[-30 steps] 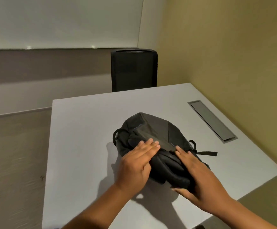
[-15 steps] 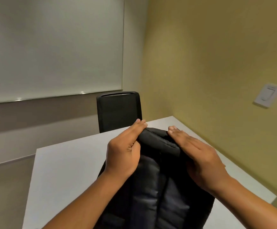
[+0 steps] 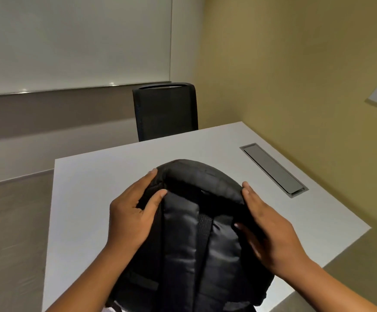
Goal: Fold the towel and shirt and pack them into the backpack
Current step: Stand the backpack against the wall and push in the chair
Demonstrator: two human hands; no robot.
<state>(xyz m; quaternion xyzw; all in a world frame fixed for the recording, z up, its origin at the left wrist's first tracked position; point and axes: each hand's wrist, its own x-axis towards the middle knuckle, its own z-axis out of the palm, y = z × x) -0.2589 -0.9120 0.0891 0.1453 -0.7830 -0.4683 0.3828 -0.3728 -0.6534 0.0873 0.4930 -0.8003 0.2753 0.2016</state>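
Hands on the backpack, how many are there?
2. The left hand grips the upper left side of the backpack, thumb on the back panel. The right hand holds the upper right side. No other hand shows.

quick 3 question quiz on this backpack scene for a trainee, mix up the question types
1. True or false: the left hand and the right hand both grip the backpack near its top.
2. What stands beyond the far edge of the table? A) a chair B) a bin C) a lamp
3. Fill in: the grey hatch set into the table lies to the ___ of the backpack.
Key: 1 true; 2 A; 3 right.
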